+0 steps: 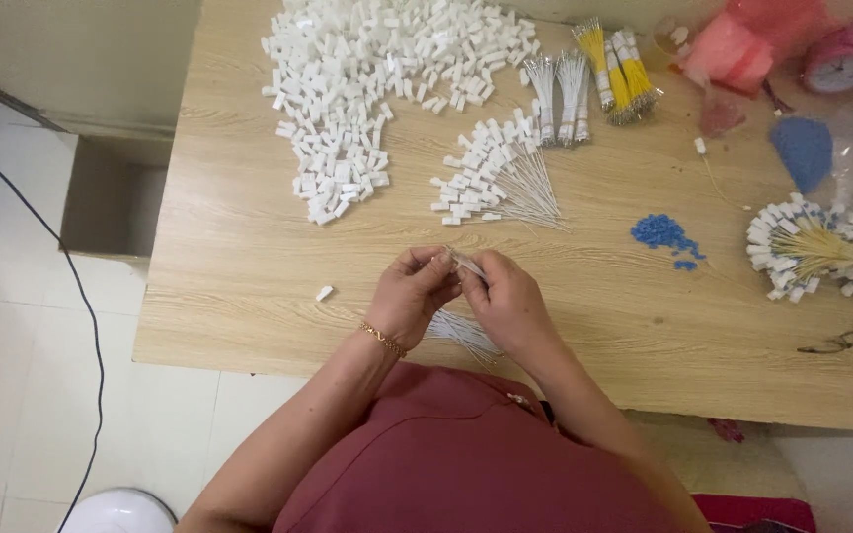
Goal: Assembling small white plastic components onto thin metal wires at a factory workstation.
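Maroon cloth over the person's chest fills the bottom of the view, and just above it both hands meet over the near edge of the bench (249,247). The left hand (409,296), with a gold bracelet (383,340) at its wrist, and the right hand (508,301) have their fingers pressed together in a pinch on one small white connector piece (466,264) with thin wire. A loose bundle of white wires (464,334) lies just below the hands.

Beyond the hands sits a fan of finished white pieces with wires (496,178), and farther beyond that a big heap of white plastic blocks (377,69). One stray white block (324,292) lies left of the hands, near the bench's left edge; a nudge from a forearm could likely knock it to the floor. The wires under the hands could probably tangle or be dragged off the near edge by a sleeve.

Right of the hands are scattered blue beads (665,235), which could roll, and a ring of white pieces with yellow wires (807,247). No true container shows; a pink plastic bag (742,44) lies far right, its contents unclear.
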